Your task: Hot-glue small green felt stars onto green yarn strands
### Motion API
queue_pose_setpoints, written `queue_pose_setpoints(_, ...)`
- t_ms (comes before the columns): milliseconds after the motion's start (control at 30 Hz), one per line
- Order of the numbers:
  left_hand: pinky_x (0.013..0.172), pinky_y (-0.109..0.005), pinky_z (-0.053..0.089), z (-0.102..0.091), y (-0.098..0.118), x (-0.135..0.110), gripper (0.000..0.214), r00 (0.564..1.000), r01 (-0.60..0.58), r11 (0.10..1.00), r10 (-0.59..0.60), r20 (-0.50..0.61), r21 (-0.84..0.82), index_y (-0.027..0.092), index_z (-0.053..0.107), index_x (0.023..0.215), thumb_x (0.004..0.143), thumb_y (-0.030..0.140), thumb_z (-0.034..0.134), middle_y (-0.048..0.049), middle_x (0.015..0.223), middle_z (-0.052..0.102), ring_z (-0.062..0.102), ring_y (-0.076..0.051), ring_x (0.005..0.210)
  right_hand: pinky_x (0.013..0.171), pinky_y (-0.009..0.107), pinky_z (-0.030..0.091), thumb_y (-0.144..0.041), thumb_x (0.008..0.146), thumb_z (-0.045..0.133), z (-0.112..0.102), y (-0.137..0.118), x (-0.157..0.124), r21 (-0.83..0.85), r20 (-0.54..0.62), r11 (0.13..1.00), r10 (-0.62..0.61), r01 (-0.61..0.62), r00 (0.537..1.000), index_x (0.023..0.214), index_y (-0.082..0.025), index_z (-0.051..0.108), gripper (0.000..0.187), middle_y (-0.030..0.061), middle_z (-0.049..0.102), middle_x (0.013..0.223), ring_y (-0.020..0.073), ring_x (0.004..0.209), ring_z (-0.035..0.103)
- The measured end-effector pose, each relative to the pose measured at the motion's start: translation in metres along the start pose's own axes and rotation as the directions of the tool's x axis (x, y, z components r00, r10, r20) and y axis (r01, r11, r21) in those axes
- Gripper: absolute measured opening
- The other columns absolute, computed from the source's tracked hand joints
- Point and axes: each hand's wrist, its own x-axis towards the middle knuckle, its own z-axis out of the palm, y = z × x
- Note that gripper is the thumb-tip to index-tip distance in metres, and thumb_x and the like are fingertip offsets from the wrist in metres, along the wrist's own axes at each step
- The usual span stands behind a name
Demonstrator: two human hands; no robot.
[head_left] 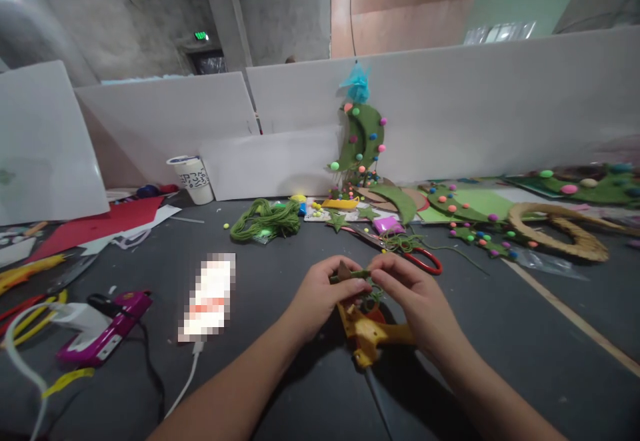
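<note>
Near the front of the dark table, my left hand (325,293) pinches a small green felt piece (356,274) with a brownish pointed part at its left end. My right hand (407,291) has its fingers closed at the other end of this piece. Its full shape is hidden by the fingers. Thin green yarn (373,293) hangs in loops just below. Under both hands lies a yellow glue gun (367,338), its cord running toward me. Red-handled scissors (423,260) rest beyond my right hand, beside a tangle of green yarn (403,242).
Behind stand white boards (450,114) and a green felt crescent with pom-poms (370,134). A yarn skein (267,220), felt stars (338,221) and a straw-coloured wrapped crescent (520,221) lie farther back. Leftward are a charging phone (210,298), a purple power strip (107,334) and a cup (193,180).
</note>
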Motion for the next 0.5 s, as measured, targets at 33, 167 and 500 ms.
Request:
queue_pose_setpoints(33, 0.056, -0.021, 0.037, -0.0007, -0.0004, 0.0007, 0.020, 1.000, 0.024, 0.997, -0.024, 0.005, -0.072, 0.016, 0.057, 0.083, 0.070, 0.027, 0.066, -0.0004, 0.071, 0.062, 0.051, -0.009, 0.057, 0.072, 0.027, 0.040, -0.036, 0.079, 0.057, -0.0006, 0.0010, 0.0005, 0.054, 0.014, 0.998, 0.026, -0.026, 1.000, 0.081, -0.020, 0.062, 0.016, 0.0012, 0.060, 0.081, 0.0171, 0.079, 0.053)
queue_pose_setpoints(167, 0.053, -0.019, 0.036, -0.0033, -0.0014, 0.0041, 0.018, 0.996, 0.087, 0.974, -0.089, 0.003, -0.209, 0.015, 0.055, 0.081, 0.070, 0.023, 0.067, -0.0022, 0.073, 0.065, 0.052, -0.007, 0.055, 0.083, 0.032, 0.037, -0.040, 0.083, 0.051, -0.0031, 0.0065, 0.0037, 0.129, -0.052, 0.987, 0.104, -0.097, 0.993, 0.086, -0.019, 0.068, 0.027, 0.0042, 0.064, 0.089, 0.0185, 0.084, 0.052)
queue_pose_setpoints(500, 0.051, -0.016, 0.036, -0.0050, -0.0006, 0.0049, 0.020, 0.989, 0.143, 0.962, -0.149, -0.007, -0.232, 0.014, 0.055, 0.084, 0.070, 0.020, 0.068, -0.0015, 0.073, 0.063, 0.052, -0.004, 0.053, 0.062, 0.022, 0.033, -0.030, 0.067, 0.071, -0.0021, 0.0057, 0.0069, 0.331, -0.068, 0.929, 0.195, -0.162, 0.978, 0.070, -0.019, 0.059, 0.017, -0.0042, 0.052, 0.066, 0.0108, 0.064, 0.044)
